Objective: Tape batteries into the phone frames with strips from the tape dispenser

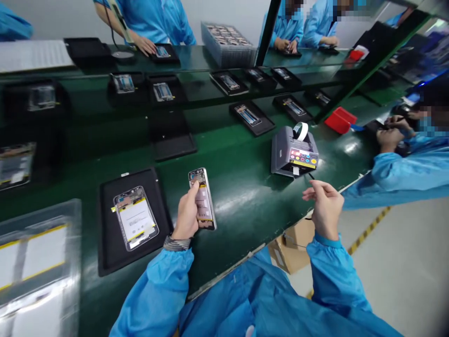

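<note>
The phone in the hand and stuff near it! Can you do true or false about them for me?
1. The left hand holds an opened phone. True.
2. The red bin is right of the grey tape dispenser. True.
3. The right hand rests on top of the grey tape dispenser. False: it is held nearer the person.
4. The black tray by the left hand has two phones in it. False: only one phone lies there.

The left hand (185, 213) holds a phone (204, 206) without back cover, its inner parts visible, the upper end pointing nearly to twelve o'clock. At two o'clock from it stands a grey tape machine (283, 152), upright, with lit display (299, 153), coloured buttons (313, 161), and a short white strip (296, 171) sticking out in front.
</note>
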`<state>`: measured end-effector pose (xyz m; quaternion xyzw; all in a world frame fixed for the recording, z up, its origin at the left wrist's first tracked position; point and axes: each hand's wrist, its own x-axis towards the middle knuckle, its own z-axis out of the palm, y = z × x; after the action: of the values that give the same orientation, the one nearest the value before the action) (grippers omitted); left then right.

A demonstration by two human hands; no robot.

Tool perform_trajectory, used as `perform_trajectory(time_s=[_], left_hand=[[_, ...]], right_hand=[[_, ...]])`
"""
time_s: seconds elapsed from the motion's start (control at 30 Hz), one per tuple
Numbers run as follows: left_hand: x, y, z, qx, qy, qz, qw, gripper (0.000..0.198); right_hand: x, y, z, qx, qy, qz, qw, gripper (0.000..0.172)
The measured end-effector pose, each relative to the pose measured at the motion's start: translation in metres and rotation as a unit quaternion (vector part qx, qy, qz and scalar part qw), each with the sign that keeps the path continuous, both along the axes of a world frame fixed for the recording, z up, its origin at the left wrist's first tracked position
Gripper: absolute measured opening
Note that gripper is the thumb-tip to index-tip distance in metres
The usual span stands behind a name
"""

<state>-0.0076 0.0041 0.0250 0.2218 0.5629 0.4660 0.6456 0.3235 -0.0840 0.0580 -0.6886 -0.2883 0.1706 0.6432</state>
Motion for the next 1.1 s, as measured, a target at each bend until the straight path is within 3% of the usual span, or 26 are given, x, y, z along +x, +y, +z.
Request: perform_trajectory(time_s=[0.2,0.47,0.67,0.8,0.97,1.1], left_hand=[[0.002,0.0,-0.001,-0.003,-0.011,0.029,1.0,0.058],[-0.005,-0.001,-0.01,0.084,-0.11,-0.132,0.981,0.061],[-0.001,0.0,-0.026,0.168,-0.084,-0.149,0.971,0.061],[0.0,0.002,-0.032,0.194,-0.059,-0.15,0.968,0.06],[0.0,0.002,-0.034,0.199,-0.041,-0.141,0.969,0.06],[0.001,0.001,-0.035,0.211,-0.025,-0.132,0.968,0.06]], right_hand=[[0.014,0.033,0.003,-0.083,0.065,0.034,0.994,0.028],[0.011,0.046,0.002,-0.095,0.082,0.036,0.991,0.023],[0.012,0.041,0.004,-0.074,0.025,0.035,0.996,0.013],[-0.027,0.028,0.0,-0.071,0.013,0.099,0.992,0.011],[-0.117,0.021,-0.015,-0.153,0.0,0.307,0.939,0.027],[-0.157,0.033,-0.026,-0.15,0.021,0.353,0.923,0.036]])
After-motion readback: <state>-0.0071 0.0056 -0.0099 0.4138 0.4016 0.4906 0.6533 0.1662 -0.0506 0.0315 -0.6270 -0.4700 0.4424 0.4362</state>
